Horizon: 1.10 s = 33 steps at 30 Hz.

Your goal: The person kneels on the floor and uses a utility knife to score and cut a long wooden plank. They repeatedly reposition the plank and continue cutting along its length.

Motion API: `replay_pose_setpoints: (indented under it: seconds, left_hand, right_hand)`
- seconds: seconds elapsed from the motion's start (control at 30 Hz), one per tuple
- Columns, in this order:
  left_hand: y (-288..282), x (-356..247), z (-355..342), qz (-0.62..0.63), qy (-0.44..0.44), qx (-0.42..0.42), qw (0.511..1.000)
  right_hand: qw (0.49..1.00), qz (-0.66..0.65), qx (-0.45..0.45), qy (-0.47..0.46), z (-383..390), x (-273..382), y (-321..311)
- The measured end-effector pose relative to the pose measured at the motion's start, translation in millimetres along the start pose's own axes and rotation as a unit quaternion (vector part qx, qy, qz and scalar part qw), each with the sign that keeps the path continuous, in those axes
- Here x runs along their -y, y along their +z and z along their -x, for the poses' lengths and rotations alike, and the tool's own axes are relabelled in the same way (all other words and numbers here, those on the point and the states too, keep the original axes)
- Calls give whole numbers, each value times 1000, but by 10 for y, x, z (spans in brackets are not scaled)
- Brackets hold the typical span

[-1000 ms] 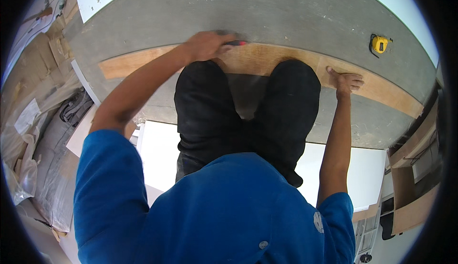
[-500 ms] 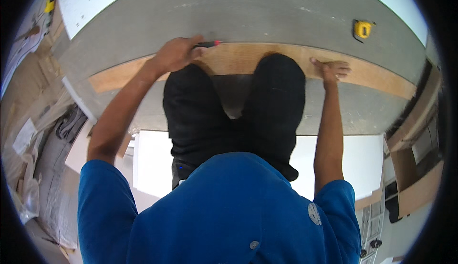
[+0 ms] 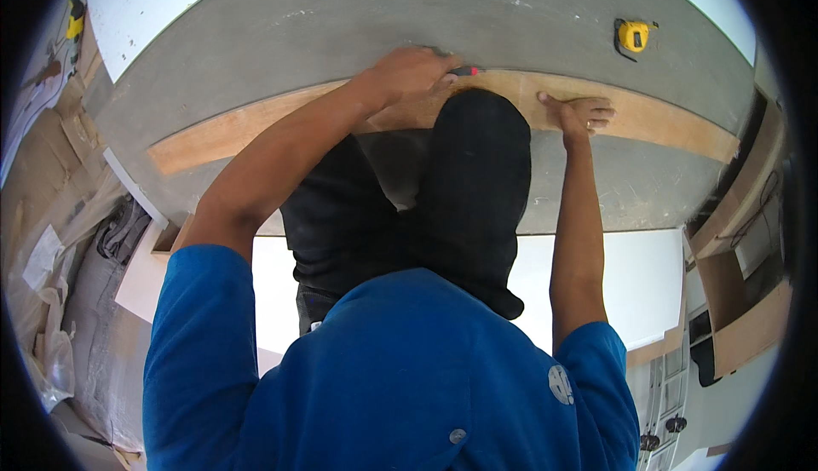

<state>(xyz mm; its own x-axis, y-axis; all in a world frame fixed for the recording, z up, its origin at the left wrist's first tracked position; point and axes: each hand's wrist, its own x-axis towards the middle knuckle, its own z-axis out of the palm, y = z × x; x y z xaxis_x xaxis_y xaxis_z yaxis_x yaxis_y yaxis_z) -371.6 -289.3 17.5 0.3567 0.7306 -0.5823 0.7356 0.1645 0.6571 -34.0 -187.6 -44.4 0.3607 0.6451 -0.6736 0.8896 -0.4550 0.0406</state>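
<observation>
My left hand [image 3: 415,72] is closed on a slim black-and-red tool [image 3: 467,71] at the far edge of a long, pale wooden strip [image 3: 230,126]; its tip is too small to make out. The strip lies across a grey board [image 3: 358,20], with my dark-trousered knees [image 3: 477,147] over its middle. Right of the knees, my right hand [image 3: 581,114] rests open on the strip, fingers spread. A yellow tape measure [image 3: 634,37] lies on the grey board beyond it.
White panels [image 3: 128,7] border the grey board. At left are crumpled wrapping [image 3: 60,215] and a yellow tool [image 3: 75,20]. A cardboard box [image 3: 745,326] sits at right, a metal ladder [image 3: 665,386] at lower right, and another white panel [image 3: 639,275] below the board.
My left hand with the tool went leftward along the strip, then back rightward in the last half second. My right hand stayed on the strip. The whole view has shifted slightly.
</observation>
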Motion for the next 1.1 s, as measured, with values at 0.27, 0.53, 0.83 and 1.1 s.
replay_pose_setpoints:
  seconds: [0.27, 0.53, 0.83, 1.1]
  left_hand:
    - [-19, 400, 460, -36, -51, 5, 998]
    - [-421, 1602, 2317, -106, -225, 91, 964]
    - [81, 1967, 2708, 96, -409, -319, 850]
    - [1241, 2499, 3037, 423, -568, -530, 466]
  right_hand:
    - [1000, 10, -10, -12, -43, -2, 0]
    - [1000, -6, -12, -19, -9, -78, 53]
    - [996, -24, -26, -76, -341, -374, 48]
    - [998, 31, -41, -37, -570, -367, 339]
